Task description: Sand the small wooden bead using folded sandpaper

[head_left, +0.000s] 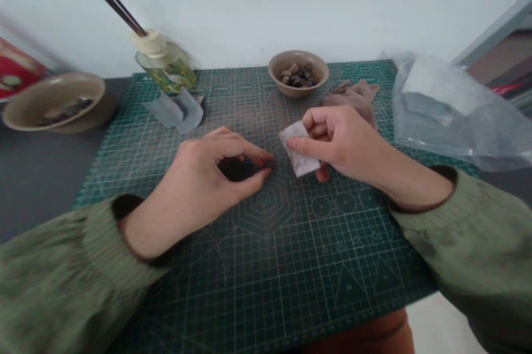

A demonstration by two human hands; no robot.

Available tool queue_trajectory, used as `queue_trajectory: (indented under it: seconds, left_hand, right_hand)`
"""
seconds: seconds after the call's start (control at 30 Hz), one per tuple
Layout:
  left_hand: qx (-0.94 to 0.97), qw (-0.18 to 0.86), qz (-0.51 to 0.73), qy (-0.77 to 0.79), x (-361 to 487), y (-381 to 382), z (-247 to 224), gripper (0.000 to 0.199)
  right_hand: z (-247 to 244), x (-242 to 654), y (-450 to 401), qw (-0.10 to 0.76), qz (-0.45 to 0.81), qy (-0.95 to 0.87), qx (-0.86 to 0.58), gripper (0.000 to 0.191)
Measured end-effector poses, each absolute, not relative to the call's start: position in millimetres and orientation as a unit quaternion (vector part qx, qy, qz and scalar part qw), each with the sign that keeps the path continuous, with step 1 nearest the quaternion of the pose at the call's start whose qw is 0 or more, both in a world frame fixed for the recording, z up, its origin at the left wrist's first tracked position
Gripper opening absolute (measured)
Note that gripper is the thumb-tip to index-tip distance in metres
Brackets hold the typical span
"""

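Between the thumb and fingertips of my left hand [211,174] is a small dark piece [269,165], pinched over the middle of a green cutting mat [216,287]. Just to its right, my right hand [338,140] grips a whitish, worn rectangular block [302,155], thumb on its face and fingers behind. The block and the dark piece are close but apart. A small bowl [276,80] holding brown and dark little pieces stands behind my hands, and a crumpled brownish cloth [353,96] lies behind my right hand.
Bent grey sheets [177,110] lie at the mat's back left, before a glass reed diffuser [166,66]. A larger bowl [25,110] with dark pieces stands at the far left. A clear plastic bag [453,116] covers the mat's right edge. A white wall rises behind.
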State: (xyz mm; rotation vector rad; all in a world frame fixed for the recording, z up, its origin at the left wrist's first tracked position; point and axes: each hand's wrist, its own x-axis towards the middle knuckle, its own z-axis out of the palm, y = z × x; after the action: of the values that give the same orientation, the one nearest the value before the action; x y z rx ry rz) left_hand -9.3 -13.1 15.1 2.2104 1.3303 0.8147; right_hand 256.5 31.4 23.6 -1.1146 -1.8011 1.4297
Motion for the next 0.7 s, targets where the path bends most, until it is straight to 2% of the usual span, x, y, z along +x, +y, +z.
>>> queue_trajectory:
  seconds: [0.33,0.7]
  left_hand:
    - [0.781,0.236,0.278,0.507,-5,-15,11,0.010]
    - [0.751,0.247,0.289,0.541,1,-18,10,0.012]
  right_hand:
    - [22,245,25,0.226,0.551,-0.686,-0.419,0.034]
    - [20,241,23,0.229,0.521,-0.708,-0.417,0.030]
